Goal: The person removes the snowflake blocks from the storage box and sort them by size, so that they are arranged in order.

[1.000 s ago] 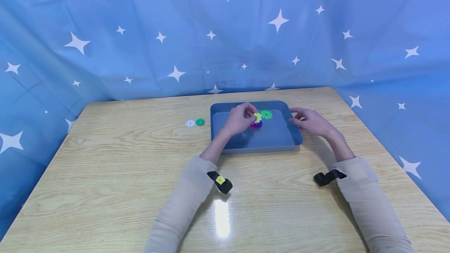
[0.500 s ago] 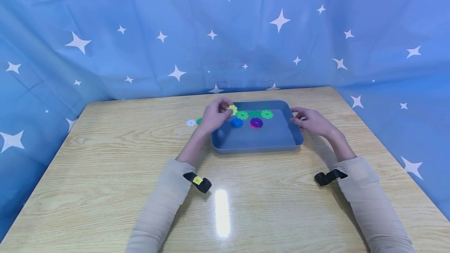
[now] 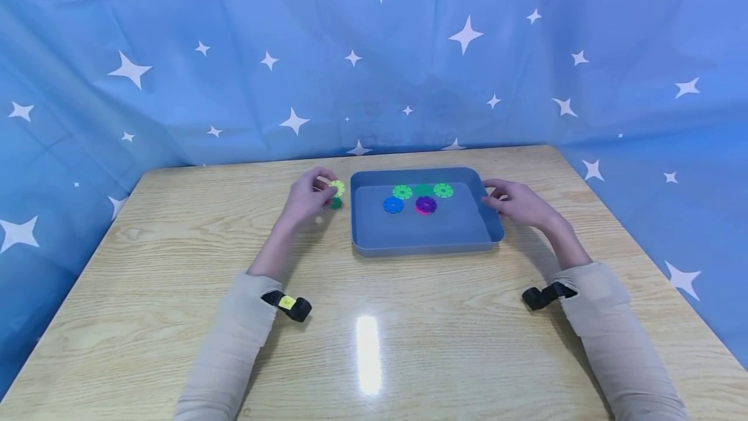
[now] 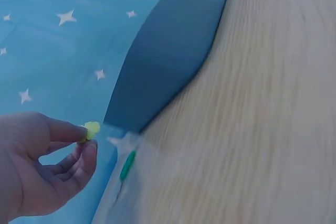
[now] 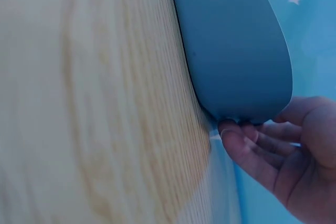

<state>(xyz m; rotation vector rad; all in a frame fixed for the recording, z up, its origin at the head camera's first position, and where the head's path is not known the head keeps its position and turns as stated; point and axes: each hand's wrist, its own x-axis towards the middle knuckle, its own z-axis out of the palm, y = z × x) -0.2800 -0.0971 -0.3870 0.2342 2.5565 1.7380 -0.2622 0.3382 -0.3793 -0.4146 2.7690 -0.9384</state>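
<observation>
Left hand (image 3: 306,197): thumb and forefinger pinch a yellow disc (image 3: 338,188); the other fingers bend loosely below. Yellow disc is off to the left of the tray (image 3: 450,232), just beside its left end; in the left wrist view it is held above the table (image 3: 438,317). Dark green disc (image 3: 336,203) lies on the table near that hand, apart from the yellow one.

Right hand (image 3: 520,203): fingers bent, gripping the tray's right end, tips on the wall. Tray sits flat on the table.

In the tray, far side: left light green disc (image 3: 402,192), middle green disc (image 3: 423,190), right light green disc (image 3: 443,191), in a row. Closer to the person: blue disc (image 3: 393,204) towards the left; purple disc (image 3: 426,204) near the middle, partly covering a pink disc (image 3: 422,212).

Pale sleeves (image 3: 619,343) on both arms. Left wrist camera (image 3: 300,309) has a yellow label. Blue cloth (image 3: 234,18) with white stars behind the table
</observation>
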